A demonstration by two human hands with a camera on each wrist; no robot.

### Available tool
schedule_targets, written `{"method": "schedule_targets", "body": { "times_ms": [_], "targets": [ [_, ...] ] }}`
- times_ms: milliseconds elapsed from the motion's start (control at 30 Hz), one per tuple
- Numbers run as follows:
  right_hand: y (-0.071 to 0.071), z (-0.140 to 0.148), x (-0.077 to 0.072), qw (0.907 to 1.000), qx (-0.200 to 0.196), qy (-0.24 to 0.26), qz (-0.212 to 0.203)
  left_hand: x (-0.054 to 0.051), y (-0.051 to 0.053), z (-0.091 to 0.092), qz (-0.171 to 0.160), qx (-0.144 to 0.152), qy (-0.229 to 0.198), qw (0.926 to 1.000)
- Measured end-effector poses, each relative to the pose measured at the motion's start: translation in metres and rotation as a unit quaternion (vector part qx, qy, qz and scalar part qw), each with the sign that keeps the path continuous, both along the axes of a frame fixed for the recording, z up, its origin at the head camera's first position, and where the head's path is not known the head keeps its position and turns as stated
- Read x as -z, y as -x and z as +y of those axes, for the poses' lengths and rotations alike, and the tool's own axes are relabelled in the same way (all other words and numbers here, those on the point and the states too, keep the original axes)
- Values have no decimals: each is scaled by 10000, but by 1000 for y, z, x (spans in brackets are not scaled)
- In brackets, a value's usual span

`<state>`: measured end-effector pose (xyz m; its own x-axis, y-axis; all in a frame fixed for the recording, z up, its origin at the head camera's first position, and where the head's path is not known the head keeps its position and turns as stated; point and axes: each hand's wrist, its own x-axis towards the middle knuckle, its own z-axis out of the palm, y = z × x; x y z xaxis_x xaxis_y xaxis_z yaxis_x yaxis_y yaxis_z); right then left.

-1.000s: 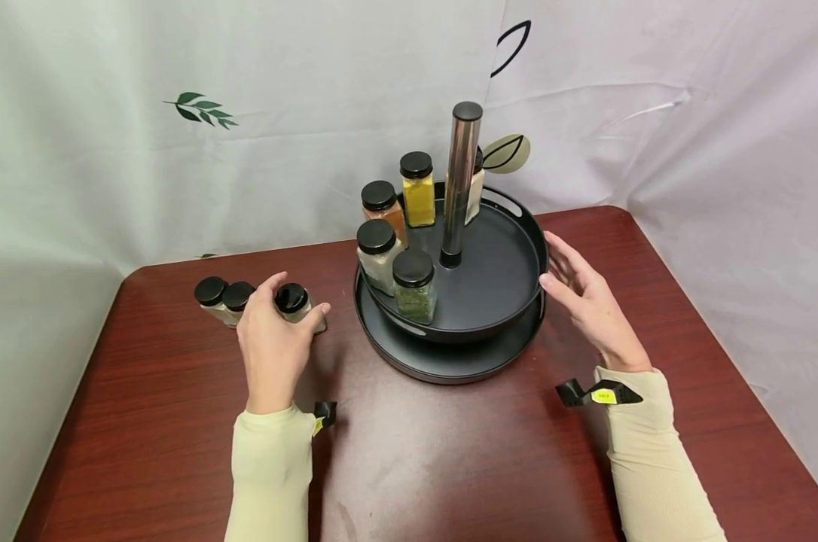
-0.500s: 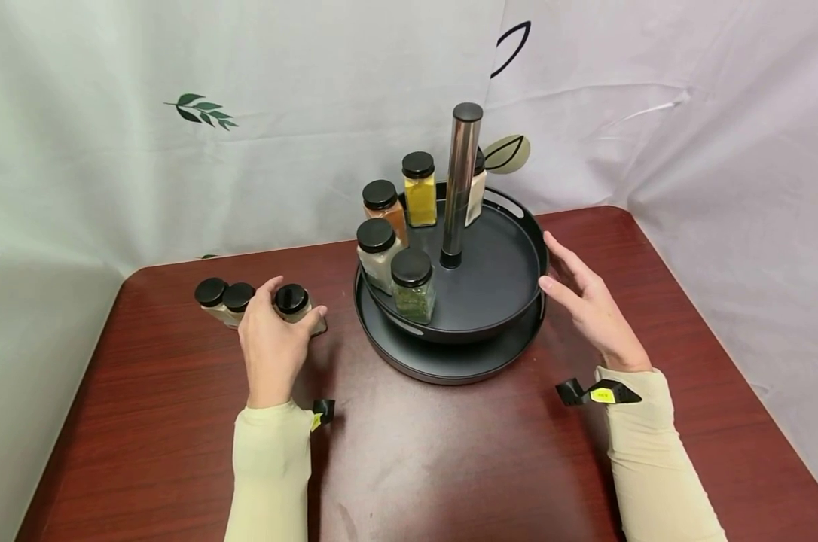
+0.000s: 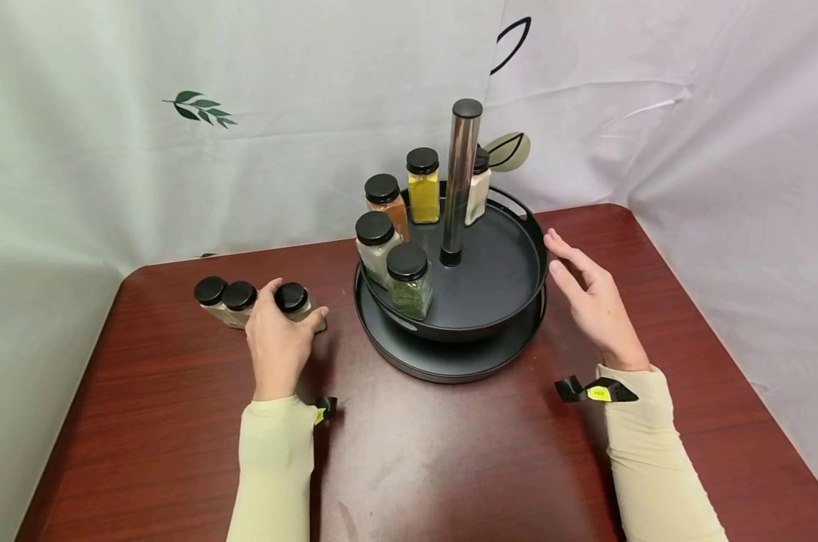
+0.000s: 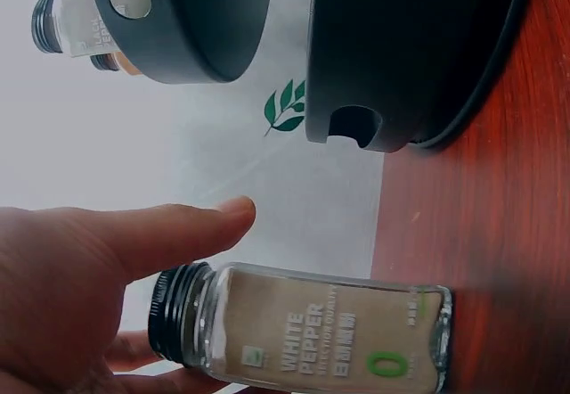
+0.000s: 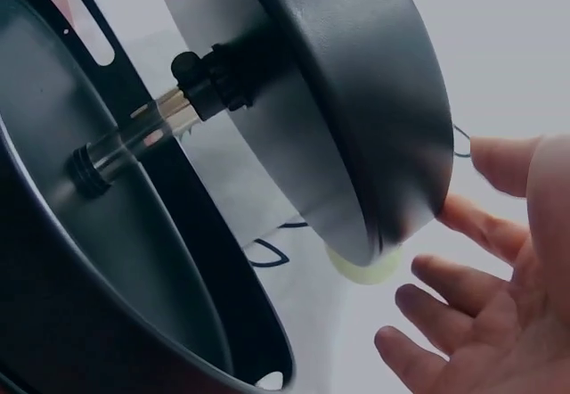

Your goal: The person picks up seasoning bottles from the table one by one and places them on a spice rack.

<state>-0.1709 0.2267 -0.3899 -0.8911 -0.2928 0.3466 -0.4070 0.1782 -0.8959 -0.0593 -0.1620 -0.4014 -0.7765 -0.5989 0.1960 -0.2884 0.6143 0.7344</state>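
Observation:
My left hand (image 3: pixel 277 346) is spread around a white pepper jar (image 4: pixel 312 327) with a black lid. In the left wrist view the thumb is straight and apart from the glass, and the fingers pass behind the lid. The jar stands upright on the table. At the right side of a black two-tier turntable (image 3: pixel 490 278), my right hand (image 3: pixel 595 309) has relaxed fingers. One fingertip touches or nearly touches the upper tray's outer wall in the right wrist view; the thumb is off it. Several jars stand on the upper tray, among them a green herb jar (image 3: pixel 410 290) and a yellow spice jar (image 3: pixel 423 192).
Two more black-lidded jars, one farther left (image 3: pixel 211 293) and one beside the hand (image 3: pixel 239 297), stand on the red-brown table (image 3: pixel 436 467). A metal post (image 3: pixel 460 181) rises from the turntable's centre. White cloth (image 3: pixel 300 128) hangs behind.
The upper tray has turned slightly, its front jars shifting left and its back jars right. My right thumb has come away from the rim. My left hand has shifted slightly right at the jar.

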Motion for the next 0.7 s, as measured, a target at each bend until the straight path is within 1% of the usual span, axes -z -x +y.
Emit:
{"method": "schedule_targets", "body": {
  "times_ms": [100,200,300,433,533,700],
  "targets": [
    [-1,-3,0,9996,58,243,-89,3,1,-1,-24,-27,-52,10000],
    [-1,-4,-1,9980,-41,564,-284,6,2,-3,-27,-35,-48,10000],
    [-1,-4,-1,9951,-243,839,-454,9,2,-4,6,-36,-33,10000],
    [6,-2,0,9896,-641,1161,-561,11,0,-1,22,-163,-20,9999],
    [9,-1,-1,9862,-846,1261,-664,12,-3,2,-4,-247,-19,9997],
    [13,4,-2,9828,-1172,1140,-862,13,-8,8,-127,-398,-93,9991]
  ]
}}
